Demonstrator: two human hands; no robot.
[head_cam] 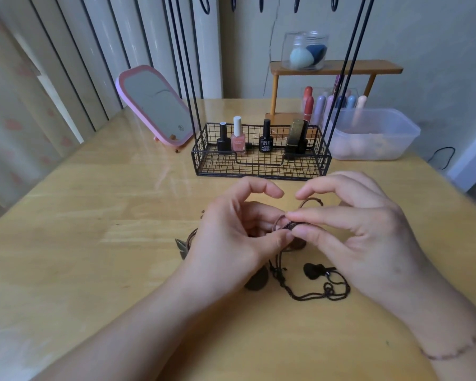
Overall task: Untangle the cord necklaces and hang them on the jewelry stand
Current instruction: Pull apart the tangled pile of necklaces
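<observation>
Head view looks down on a wooden table [94,215] where both hands meet over a tangle of cord necklaces [308,287]. The left hand [231,237] pinches a brown cord loop between thumb and curled fingers, its index finger arched above and touching nothing. The right hand [355,229] pinches the same knotted stretch just beside it, thumb and fingertips closed on the cord, index finger raised. Fingertips of the two hands nearly touch. Below the hands, the rest of the dark cords lies slack on the table, with a dark pendant [312,270] between the wrists and a leaf-shaped pendant [182,247] poking out left of the left hand.

Just behind the hands stands the jewelry stand [261,163], a black wire basket base holding nail polish bottles [238,138], its thin uprights rising out of frame. Bare tabletop spreads wide to the left and toward the near edge; a pink mirror [155,108] and a plastic tub [374,133] sit farther back.
</observation>
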